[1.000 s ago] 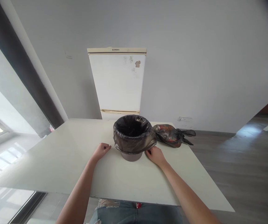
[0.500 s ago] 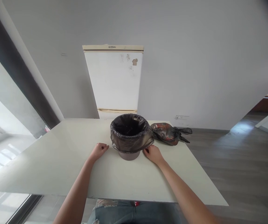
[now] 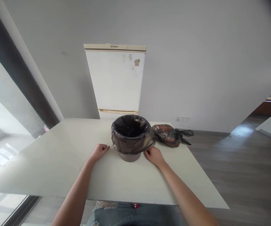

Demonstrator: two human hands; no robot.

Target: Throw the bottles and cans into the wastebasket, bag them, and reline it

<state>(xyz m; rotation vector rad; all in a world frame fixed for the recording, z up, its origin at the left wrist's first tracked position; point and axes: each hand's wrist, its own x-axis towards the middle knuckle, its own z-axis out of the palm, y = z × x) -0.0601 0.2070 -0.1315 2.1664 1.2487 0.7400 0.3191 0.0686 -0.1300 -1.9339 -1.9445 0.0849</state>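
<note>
The bin [image 3: 129, 157], black liner [image 3: 131, 143] folded over its rim, stands on the desk [image 3: 55, 163] between the left hand [image 3: 99, 151], fingers curled in on nothing, and the right hand [image 3: 154, 156], fingers half bent at the liner's hem, gripping nothing. A nudge from either could tip so light a bin or drag the liner loose

The pale counter [image 3: 55, 163] bore a small bin [image 3: 130, 156] fitted with a black liner [image 3: 128, 142]. A knotted bag [image 3: 167, 135] lay just beside it on the right. The curled left hand [image 3: 99, 152] and the right hand [image 3: 154, 156] rested on the surface, flanking the bin's base.
</note>
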